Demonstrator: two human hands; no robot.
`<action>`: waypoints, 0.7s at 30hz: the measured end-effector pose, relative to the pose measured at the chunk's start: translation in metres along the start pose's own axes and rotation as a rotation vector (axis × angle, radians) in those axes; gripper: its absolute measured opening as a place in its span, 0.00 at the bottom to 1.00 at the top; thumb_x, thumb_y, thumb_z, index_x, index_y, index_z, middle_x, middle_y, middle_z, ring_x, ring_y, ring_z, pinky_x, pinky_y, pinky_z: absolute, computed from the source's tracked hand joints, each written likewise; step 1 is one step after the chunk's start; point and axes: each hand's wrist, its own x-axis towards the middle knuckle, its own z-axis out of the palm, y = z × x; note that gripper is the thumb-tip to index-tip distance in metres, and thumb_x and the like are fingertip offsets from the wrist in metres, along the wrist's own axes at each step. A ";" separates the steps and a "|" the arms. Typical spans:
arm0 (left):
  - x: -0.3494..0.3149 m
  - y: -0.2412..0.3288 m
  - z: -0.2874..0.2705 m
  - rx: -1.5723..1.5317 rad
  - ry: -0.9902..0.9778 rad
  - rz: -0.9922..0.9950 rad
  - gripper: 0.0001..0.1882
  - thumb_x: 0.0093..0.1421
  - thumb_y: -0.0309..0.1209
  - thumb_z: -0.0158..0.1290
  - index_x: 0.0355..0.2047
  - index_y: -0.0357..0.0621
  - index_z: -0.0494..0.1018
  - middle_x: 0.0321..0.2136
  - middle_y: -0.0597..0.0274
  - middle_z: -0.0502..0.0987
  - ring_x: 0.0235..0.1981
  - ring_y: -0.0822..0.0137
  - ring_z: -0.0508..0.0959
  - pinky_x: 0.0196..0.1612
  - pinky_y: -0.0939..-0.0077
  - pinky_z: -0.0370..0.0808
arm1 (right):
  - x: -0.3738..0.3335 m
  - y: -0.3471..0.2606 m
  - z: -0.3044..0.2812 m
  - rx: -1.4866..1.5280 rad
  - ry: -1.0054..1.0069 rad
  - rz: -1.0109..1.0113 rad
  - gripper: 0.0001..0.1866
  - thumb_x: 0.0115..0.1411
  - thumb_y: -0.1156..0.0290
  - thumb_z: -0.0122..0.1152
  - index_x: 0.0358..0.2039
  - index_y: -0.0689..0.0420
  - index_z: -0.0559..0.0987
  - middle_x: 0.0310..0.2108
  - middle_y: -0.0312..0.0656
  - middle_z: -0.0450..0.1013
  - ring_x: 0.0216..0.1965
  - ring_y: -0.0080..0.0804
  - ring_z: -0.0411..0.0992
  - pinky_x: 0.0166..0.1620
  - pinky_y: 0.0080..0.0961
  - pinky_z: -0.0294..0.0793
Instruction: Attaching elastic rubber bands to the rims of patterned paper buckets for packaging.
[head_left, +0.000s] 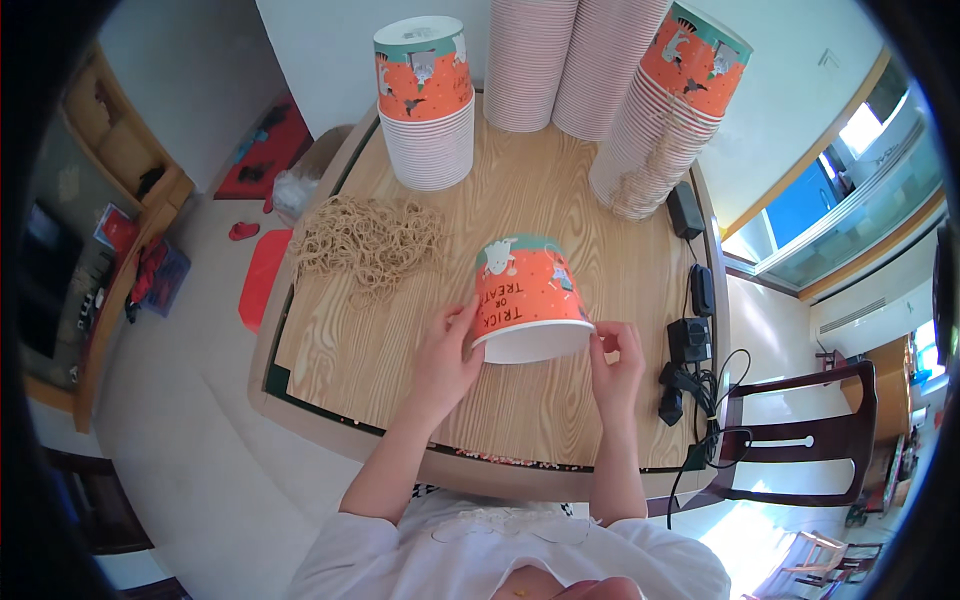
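An orange and teal paper bucket (535, 285) with printed figures is tipped at the middle of the table, its white open rim toward me. My left hand (450, 345) grips its left side near the rim, thumb and fingers closed on it. At the right end of the rim, my right hand (615, 365) pinches the edge with bent fingers. To the left of the bucket lies a loose pile of tan rubber bands (365, 240).
A stack of upturned buckets (425, 110) stands far left. Tall white stacks (530, 65) rise at the back. Another stack (665, 110), draped with rubber bands, leans at the far right. Black adapters and cables (690, 340) line the right edge. A dark wooden chair (800, 440) stands beyond.
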 end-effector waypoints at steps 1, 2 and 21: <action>-0.002 0.000 -0.002 0.012 -0.126 -0.150 0.34 0.52 0.26 0.55 0.60 0.49 0.60 0.50 0.54 0.67 0.45 0.54 0.74 0.45 0.63 0.74 | 0.001 0.002 0.003 0.043 0.007 0.085 0.07 0.54 0.83 0.57 0.32 0.59 0.75 0.26 0.36 0.67 0.26 0.23 0.66 0.30 0.18 0.66; -0.001 0.008 -0.003 0.111 -0.124 -0.111 0.34 0.54 0.25 0.53 0.62 0.49 0.58 0.51 0.54 0.66 0.43 0.54 0.75 0.43 0.62 0.75 | 0.002 0.004 0.005 0.083 0.015 0.169 0.06 0.55 0.83 0.56 0.32 0.59 0.74 0.25 0.33 0.65 0.25 0.19 0.64 0.30 0.15 0.64; -0.006 -0.011 0.053 -0.633 0.444 -0.144 0.06 0.62 0.26 0.50 0.40 0.42 0.71 0.38 0.60 0.73 0.34 0.71 0.74 0.37 0.80 0.72 | 0.054 -0.008 0.023 1.744 0.136 0.823 0.19 0.68 0.68 0.40 0.55 0.64 0.64 0.57 0.46 0.65 0.58 0.38 0.63 0.60 0.39 0.62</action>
